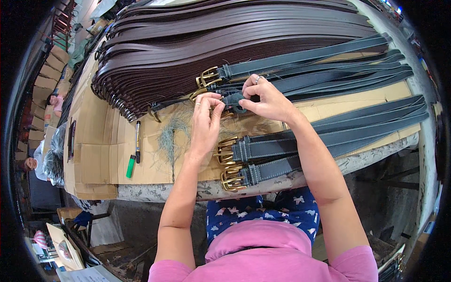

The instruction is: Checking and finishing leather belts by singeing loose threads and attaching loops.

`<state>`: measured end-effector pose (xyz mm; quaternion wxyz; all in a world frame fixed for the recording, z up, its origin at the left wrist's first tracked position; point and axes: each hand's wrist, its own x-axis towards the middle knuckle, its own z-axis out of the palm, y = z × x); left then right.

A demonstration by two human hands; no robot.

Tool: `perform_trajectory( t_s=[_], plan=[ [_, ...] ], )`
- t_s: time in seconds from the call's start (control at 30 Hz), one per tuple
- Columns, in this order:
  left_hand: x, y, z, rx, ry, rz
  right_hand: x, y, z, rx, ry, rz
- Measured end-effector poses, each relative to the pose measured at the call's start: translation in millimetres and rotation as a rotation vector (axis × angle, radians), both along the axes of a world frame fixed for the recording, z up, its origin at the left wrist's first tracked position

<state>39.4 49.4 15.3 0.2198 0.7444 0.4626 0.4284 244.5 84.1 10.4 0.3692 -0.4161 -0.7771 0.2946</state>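
My left hand [206,117] pinches a fine pale thread beside a brass buckle. Close to it, my right hand [268,101] has its thumb and fingers closed on the buckle end of a dark belt [233,100]. The fingers partly cover that end. Just beyond my hands lies another dark belt [282,58] with pale stitching and a brass buckle [208,76]. Nearer me, several stitched belts [277,148] lie with their brass buckles [232,177] to the left. A tangle of loose grey-green threads [171,136] rests left of my left hand.
A large stack of dark brown belts [225,35] fills the back of the table. Cardboard [94,162] covers the tabletop. A black pen [137,141] and a green marker [130,167] lie at the left. Farther left, another person [37,162] is partly visible.
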Motion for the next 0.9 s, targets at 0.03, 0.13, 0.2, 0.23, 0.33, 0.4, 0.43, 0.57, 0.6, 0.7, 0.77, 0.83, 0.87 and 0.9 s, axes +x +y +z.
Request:
perform_trajectory(
  t_s=[0.03,0.13,0.2,0.23,0.33,0.4,0.43,0.57,0.6,0.7,0.77,0.83,0.87,0.9],
  plan=[
    [0,0,0,-0.006,-0.005,0.002,0,-1,2,0.004,-0.016,0.003],
    [0,0,0,0.013,0.02,0.006,0,-2,3,0.012,-0.036,0.001],
    [1,0,2,0.012,0.01,0.016,2,-3,4,0.016,-0.043,-0.006],
    [0,1,3,0.011,0.004,0.03,1,-2,4,0.009,-0.019,0.006],
    [-6,4,8,0.055,0.022,0.07,3,-1,13,-0.138,0.123,-0.013],
    [-6,8,13,0.067,0.058,0.041,8,7,4,-0.138,0.315,-0.055],
    [-6,9,15,0.076,0.097,0.017,10,6,12,-0.272,0.425,-0.143],
    [6,14,14,0.147,0.332,-0.076,25,9,20,-0.575,0.685,-0.19],
    [8,17,12,0.218,0.403,-0.064,31,8,25,-0.683,0.689,-0.219],
    [18,25,19,0.324,0.455,-0.094,42,-6,49,-0.737,0.592,-0.189],
    [24,22,26,0.247,0.538,-0.091,48,-6,46,-0.751,0.559,-0.086],
    [36,17,35,0.301,0.652,-0.099,46,-7,35,-0.759,0.545,-0.113],
    [34,16,38,0.308,0.668,-0.099,42,-12,34,-0.759,0.574,-0.138],
    [23,15,43,0.272,0.659,-0.08,35,-17,42,-0.735,0.625,-0.139]
  ],
)
